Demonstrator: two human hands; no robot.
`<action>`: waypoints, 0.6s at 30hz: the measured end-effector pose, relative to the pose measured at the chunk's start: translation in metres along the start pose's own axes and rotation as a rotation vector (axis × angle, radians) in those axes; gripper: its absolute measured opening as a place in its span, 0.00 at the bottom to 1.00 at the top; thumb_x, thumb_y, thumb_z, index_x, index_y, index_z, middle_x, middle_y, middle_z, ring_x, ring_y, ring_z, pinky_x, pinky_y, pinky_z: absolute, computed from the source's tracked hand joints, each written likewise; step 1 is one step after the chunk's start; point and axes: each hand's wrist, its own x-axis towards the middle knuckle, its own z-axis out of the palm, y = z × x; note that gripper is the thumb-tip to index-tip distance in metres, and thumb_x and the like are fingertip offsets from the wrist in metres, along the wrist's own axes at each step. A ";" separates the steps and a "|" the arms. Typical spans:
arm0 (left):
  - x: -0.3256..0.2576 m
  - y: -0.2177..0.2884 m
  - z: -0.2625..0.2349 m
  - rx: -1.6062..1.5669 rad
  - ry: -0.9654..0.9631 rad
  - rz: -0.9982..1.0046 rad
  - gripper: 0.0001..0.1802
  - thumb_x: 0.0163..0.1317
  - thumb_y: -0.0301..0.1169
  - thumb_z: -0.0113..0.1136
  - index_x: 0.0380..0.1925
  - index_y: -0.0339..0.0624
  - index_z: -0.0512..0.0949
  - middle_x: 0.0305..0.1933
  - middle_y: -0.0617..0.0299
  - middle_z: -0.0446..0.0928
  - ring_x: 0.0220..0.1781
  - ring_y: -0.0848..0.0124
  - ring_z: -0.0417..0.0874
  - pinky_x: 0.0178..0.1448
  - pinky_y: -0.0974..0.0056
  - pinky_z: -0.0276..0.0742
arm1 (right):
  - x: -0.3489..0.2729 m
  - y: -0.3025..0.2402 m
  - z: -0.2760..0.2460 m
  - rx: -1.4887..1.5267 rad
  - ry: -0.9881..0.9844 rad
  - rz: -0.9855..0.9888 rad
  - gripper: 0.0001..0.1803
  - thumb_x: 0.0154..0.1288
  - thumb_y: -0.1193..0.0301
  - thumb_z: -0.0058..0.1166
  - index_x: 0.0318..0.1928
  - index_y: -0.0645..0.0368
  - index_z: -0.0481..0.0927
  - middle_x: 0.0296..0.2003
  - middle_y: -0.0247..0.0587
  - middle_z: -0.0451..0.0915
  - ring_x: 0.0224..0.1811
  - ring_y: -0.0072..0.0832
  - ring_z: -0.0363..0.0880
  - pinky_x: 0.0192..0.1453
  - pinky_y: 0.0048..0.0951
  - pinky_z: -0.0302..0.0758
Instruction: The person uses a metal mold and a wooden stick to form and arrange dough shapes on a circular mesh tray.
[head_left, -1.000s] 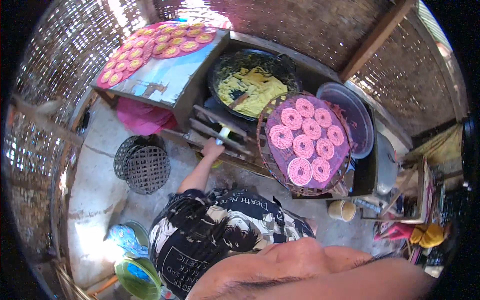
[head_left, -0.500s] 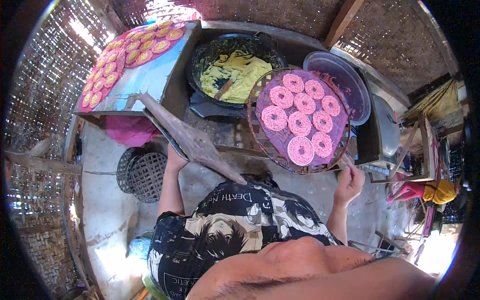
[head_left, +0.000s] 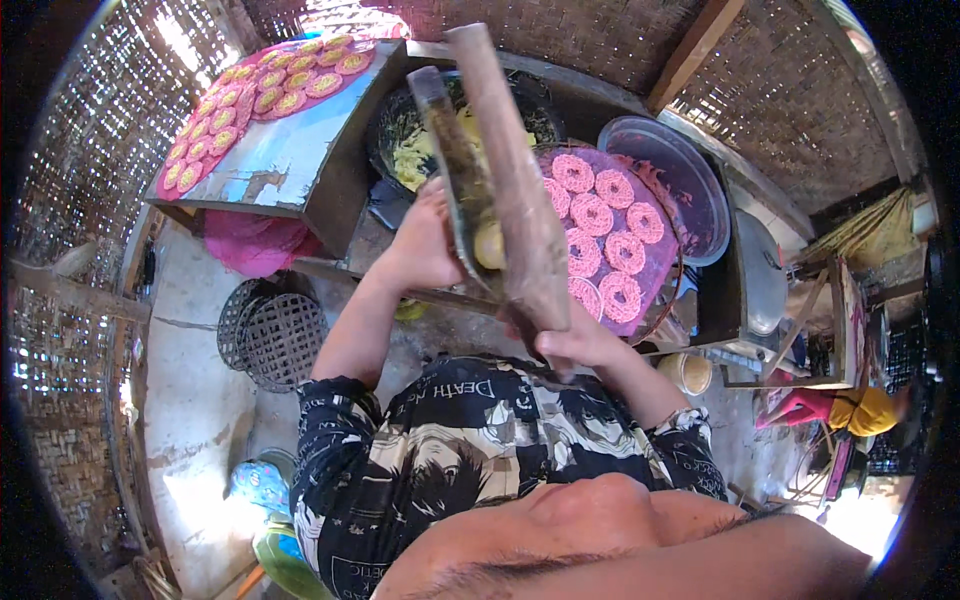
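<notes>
A long two-armed wooden press (head_left: 525, 190) stands slanted in front of my body, its two arms apart at the far end. My left hand (head_left: 425, 240) grips the darker arm from the left side. Near the joined end, my right hand (head_left: 575, 345) is closed around the wood, thumb on top. A pale yellow rounded lump (head_left: 488, 245) shows between the arms. Right of the press lies a round woven tray with a purple sheet (head_left: 655, 285), bearing several pink lacy dough rings (head_left: 592, 214). The press hides the tray's left part and some of the dough pan.
A dark pan (head_left: 545, 95) with yellow dough (head_left: 412, 162) sits behind the press. A purple basin (head_left: 700, 190) stands at the back right. Pink-and-yellow rounds (head_left: 290, 103) cover the left table (head_left: 270, 190). Woven trays (head_left: 285, 340) lie on the floor; a lidded pot (head_left: 762, 270) is at right.
The press has swung up and right, its arms now opened apart at the far end. My right hand has left the tray's edge and taken hold of the press.
</notes>
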 end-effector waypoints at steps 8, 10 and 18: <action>0.113 0.046 0.023 -1.867 -0.136 0.304 0.48 0.48 0.57 0.54 0.63 0.52 0.43 0.62 0.51 0.54 0.60 0.53 0.60 0.61 0.46 0.55 | -0.086 -0.021 -0.073 0.377 -0.254 0.320 0.58 0.31 0.44 0.62 0.57 0.68 0.49 0.44 0.58 0.67 0.39 0.40 0.74 0.42 0.36 0.72; 0.127 0.054 0.042 -1.957 -0.206 0.331 0.49 0.47 0.58 0.53 0.63 0.54 0.42 0.62 0.52 0.54 0.60 0.56 0.61 0.58 0.46 0.59 | -0.104 -0.024 -0.093 0.296 -0.309 0.269 0.56 0.34 0.41 0.59 0.60 0.58 0.51 0.46 0.63 0.66 0.38 0.42 0.75 0.36 0.33 0.74; 0.138 0.014 0.137 -1.982 -0.031 0.025 0.32 0.54 0.40 0.56 0.58 0.50 0.57 0.39 0.63 0.70 0.48 0.62 0.70 0.60 0.47 0.59 | -0.148 -0.033 -0.121 0.263 0.063 0.415 0.62 0.29 0.31 0.54 0.59 0.63 0.53 0.37 0.54 0.72 0.36 0.36 0.75 0.32 0.29 0.73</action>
